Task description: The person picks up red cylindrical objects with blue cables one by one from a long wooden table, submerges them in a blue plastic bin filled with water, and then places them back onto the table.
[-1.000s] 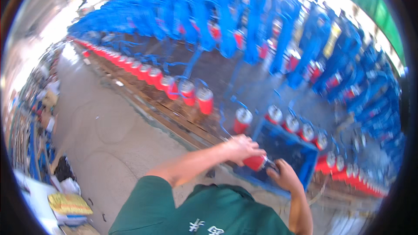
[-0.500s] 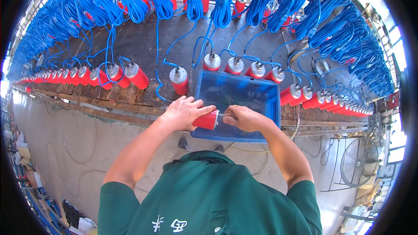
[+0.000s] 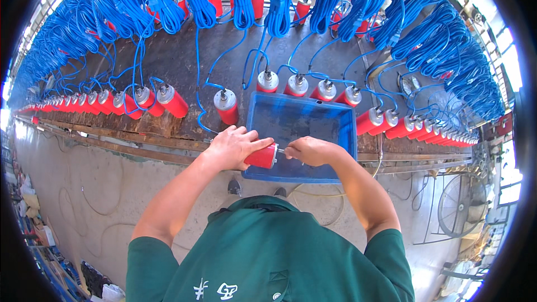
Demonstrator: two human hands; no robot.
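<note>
My left hand (image 3: 229, 148) is wrapped over a red cylinder (image 3: 259, 157) that lies on its side above the near left part of a blue plastic tray (image 3: 302, 177). Its pale end faces right. From that end a thin metal rod (image 3: 281, 150) reaches to my right hand (image 3: 309, 151), whose thumb and fingers are pinched on it. Whether the rod belongs to the cylinder or is a separate tool, I cannot tell. A blue cord (image 3: 202, 117) runs down the bench toward my left hand; where it ends is hidden.
Red cylinders (image 3: 226, 109) with metal tops and blue cords line the near edge of the dark bench (image 3: 168, 56) on both sides of the tray. Coiled blue cords (image 3: 196, 0) hang along the far side. A large fan (image 3: 460, 207) stands on the floor at right.
The whole scene has shifted slightly left in view. My right hand has turned a little at the rod, showing more of it. The left hand keeps its hold on the cylinder.
</note>
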